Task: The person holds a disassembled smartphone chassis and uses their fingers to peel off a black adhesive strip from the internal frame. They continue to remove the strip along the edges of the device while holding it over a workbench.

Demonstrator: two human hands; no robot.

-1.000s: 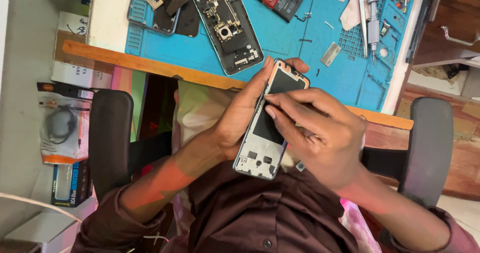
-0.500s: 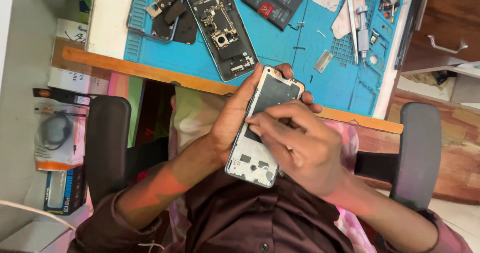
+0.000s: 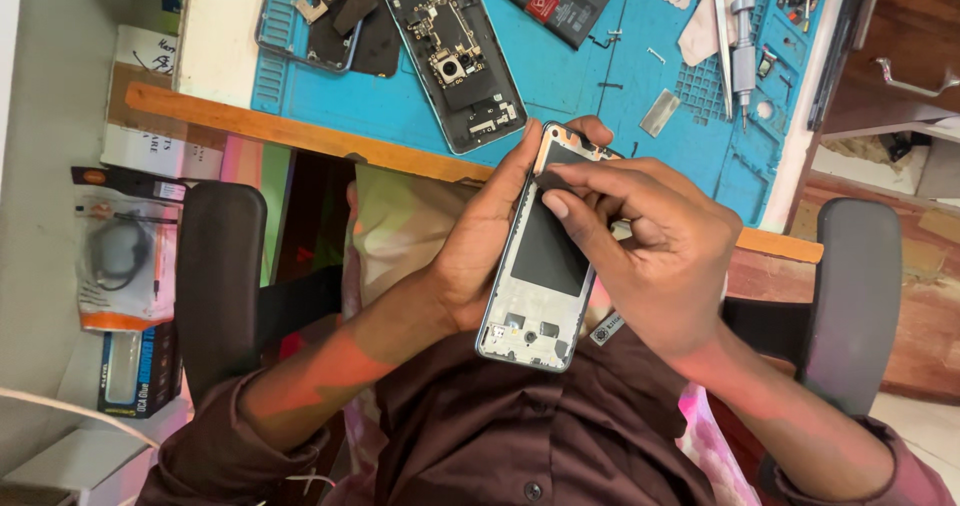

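The left hand [image 3: 480, 256] is gripping a phone frame [image 3: 540, 256] along its left edge, thumb lying up the side and fingertips wrapping over the top end, so the frame is being held tilted above the lap, just in front of the desk edge [image 3: 300, 136]. The right hand [image 3: 650, 251] is resting across the upper right of the frame, its thumb and forefinger pressed together and pinching a small dark strip at the frame's upper part; what the strip is cannot be told. The frame's back is facing up, showing a large black panel in the middle and small cut-outs at the bottom end. Compared with a second ago, the frame is sitting slightly more upright and nearer the mat [image 3: 600, 76], and the right hand is sitting higher on it: then its fingers were covering the middle of the frame, whereas now the black panel is lying mostly uncovered. The left hand is keeping the same hold throughout. On the blue mat, well apart from the hands, an opened phone [image 3: 450, 56] with its circuit boards showing is lying beside another dismantled phone [image 3: 330, 16], a black battery [image 3: 555, 1], a screwdriver [image 3: 742, 46] and a small metal plate [image 3: 660, 113]. The armrests [image 3: 215, 286] are standing on either side of the arms.
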